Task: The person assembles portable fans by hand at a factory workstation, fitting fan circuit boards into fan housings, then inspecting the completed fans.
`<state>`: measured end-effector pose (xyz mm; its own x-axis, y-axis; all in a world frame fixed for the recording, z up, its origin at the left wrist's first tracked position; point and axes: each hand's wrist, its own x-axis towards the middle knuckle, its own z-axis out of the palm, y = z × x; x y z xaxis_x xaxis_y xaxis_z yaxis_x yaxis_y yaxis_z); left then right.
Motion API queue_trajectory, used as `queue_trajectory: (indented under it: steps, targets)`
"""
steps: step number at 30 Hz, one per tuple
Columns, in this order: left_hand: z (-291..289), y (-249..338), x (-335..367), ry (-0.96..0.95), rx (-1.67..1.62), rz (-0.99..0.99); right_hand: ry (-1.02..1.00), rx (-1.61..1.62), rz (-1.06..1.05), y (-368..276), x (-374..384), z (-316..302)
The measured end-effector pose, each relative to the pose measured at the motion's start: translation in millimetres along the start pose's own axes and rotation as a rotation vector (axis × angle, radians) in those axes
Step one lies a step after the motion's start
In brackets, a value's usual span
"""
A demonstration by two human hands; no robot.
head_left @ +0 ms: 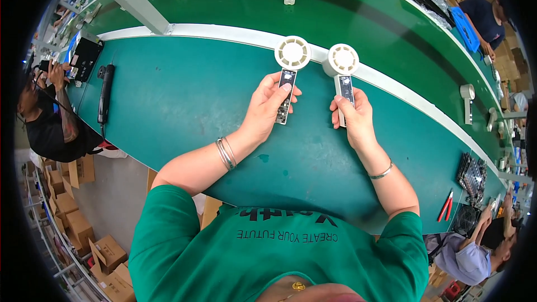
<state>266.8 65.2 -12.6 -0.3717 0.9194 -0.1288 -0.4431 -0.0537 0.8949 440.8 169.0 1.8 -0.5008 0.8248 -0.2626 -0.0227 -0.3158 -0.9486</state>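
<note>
Head view, looking down on a green table (184, 100) with a pale strip along its far edge. The left hand (267, 109) is closed around the handle of a small white handheld fan (290, 72), fingers wrapped from the left and the thumb laid along the dark front panel. Its long axis runs nearly straight away from the person, tilted a little to the right, with the round grilled head at the far end, lying over the pale strip, and the foot of the handle pointing back toward the body. The right hand (352, 116) grips a second white fan (342, 70) the same way, thumb up along the handle. This one also points away from the person, leaning slightly left, so the two round heads sit just beside each other without touching. Both heads face up toward the camera.

Both forearms come up from the lower edge and converge toward the middle of the table, wrists fairly straight, elbows spread outward. Thin bangles (226, 153) ring the left wrist; a single bracelet (381, 173) sits on the right.

A dark electric screwdriver (104, 94) lies on the table well to the left, long axis running near to far. More fans stand on the green conveyor belt (335, 11) beyond. Red-handled pliers (446, 206) lie at the right end of the table.
</note>
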Motion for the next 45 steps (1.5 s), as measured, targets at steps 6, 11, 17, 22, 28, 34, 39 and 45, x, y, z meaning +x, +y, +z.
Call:
queue_trajectory:
  steps: [6, 11, 17, 22, 28, 34, 39, 45]
  targets:
    - [-8.7, 9.6, 7.6, 0.091, 0.286, 0.117, -0.014, -0.452, -0.071, -8.5, 3.5, -22.5]
    - [-30.6, 21.3, 19.5, 0.120, 0.783, 0.174, 0.022, -0.930, -0.260, -11.2, 1.1, -35.2]
    - [-40.1, 31.2, 20.4, 0.175, 1.211, 0.445, 0.080, -1.075, -0.477, -16.0, -4.4, -27.7]
    - [7.5, 54.1, 7.9, 0.243, 1.364, 0.812, 0.210, -1.057, -0.623, -21.2, 2.9, -22.3]
    - [58.7, 29.2, 44.3, -0.197, 1.192, 0.705, 0.216, -1.010, -0.585, -19.3, 10.0, -18.4]
    - [61.5, 5.7, 75.4, -0.358, 1.060, 0.484, 0.196, -0.950, -0.639, -15.9, 10.9, -18.9]
    - [58.2, 1.0, 75.6, -0.402, 0.925, 0.450, 0.178, -0.964, -0.668, -12.8, 14.4, -23.9]
    - [54.6, -2.5, 77.8, -0.392, 0.892, 0.490, 0.160, -0.919, -0.697, -13.3, 15.3, -23.7]
